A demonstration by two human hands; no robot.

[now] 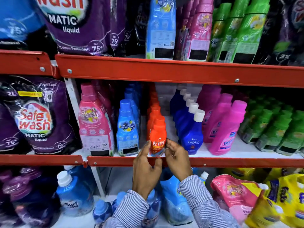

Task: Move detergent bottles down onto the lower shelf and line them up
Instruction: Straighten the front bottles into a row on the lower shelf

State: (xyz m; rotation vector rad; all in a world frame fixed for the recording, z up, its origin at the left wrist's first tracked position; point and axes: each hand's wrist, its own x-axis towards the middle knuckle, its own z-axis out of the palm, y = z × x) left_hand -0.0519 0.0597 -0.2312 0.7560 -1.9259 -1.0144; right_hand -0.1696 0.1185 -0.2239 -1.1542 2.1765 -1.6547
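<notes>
A small orange Revive bottle (157, 137) stands at the front edge of the middle shelf (213, 162), first in a row of several orange bottles running back. My left hand (145, 171) grips its lower left side and my right hand (176, 157) grips its lower right side. To its left stand a blue All Day Freshness bottle (127, 127) and a pink one (95, 119). To its right a row of dark blue Ujala bottles (191, 134) with white caps leans back, then pink bottles (225, 129) and green bottles (271, 129).
The top shelf (164, 69) holds purple Safe Wash pouches (74, 23), a tall blue bottle (160, 28), pink and green bottles. The bottom shelf holds blue Surf pouches (74, 195), a pink pouch (233, 193) and yellow pouches (283, 203). A purple pouch (36, 116) fills the left bay.
</notes>
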